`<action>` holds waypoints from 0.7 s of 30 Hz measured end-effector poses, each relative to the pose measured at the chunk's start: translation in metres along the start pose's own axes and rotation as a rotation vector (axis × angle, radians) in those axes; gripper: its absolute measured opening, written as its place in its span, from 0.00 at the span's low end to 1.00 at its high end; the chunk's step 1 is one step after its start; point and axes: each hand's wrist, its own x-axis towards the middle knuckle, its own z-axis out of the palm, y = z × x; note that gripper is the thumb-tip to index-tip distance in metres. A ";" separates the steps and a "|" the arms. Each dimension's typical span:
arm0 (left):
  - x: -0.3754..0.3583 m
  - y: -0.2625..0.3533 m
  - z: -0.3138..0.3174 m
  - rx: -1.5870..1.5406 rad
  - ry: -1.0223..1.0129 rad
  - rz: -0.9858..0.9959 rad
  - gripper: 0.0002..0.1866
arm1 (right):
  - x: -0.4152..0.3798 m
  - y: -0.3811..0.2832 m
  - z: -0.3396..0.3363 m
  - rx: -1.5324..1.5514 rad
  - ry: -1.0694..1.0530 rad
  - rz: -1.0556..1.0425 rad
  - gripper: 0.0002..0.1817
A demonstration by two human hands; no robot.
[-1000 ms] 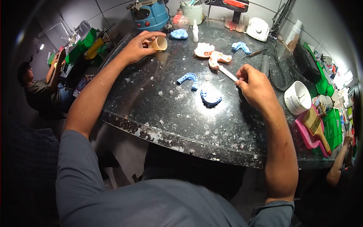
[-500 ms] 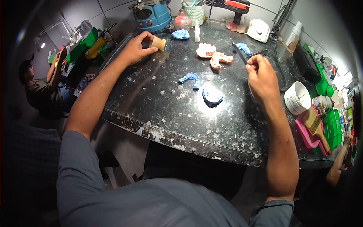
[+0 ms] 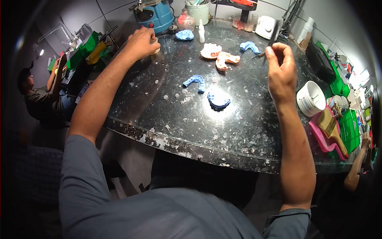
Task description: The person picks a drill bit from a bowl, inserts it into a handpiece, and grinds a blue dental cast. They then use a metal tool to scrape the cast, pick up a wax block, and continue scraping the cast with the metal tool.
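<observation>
My left hand is closed around a small pale cup at the back left of the table, beside a blue machine; the fingers hide most of the cup. My right hand grips a dark, narrow-bladed knife, blade pointing up. A thin metal tool lies just left of that hand, near a blue dental mould. Between the hands are pinkish-white dental casts. Closer to me lie a blue arch-shaped mould and another blue mould under bright glare.
Along the back stand the blue machine, a white dropper bottle, a tool basket and a white device. At right are a white tub, a brush and a pink dustpan. Other people sit on both sides.
My left hand has shifted back and left with the cup, turning it from tilted to more upright. My right hand has moved slightly right and up, and the knife now points upward.
</observation>
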 end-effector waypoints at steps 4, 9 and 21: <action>0.004 0.020 0.000 0.050 0.282 0.352 0.15 | 0.007 0.010 -0.003 0.316 0.021 -0.062 0.08; 0.011 0.088 -0.008 -0.483 -0.319 0.192 0.18 | 0.006 0.010 -0.005 0.508 -0.062 -0.032 0.04; 0.106 0.213 0.042 -0.286 -0.034 0.399 0.28 | 0.014 0.015 -0.011 0.229 0.114 -0.133 0.11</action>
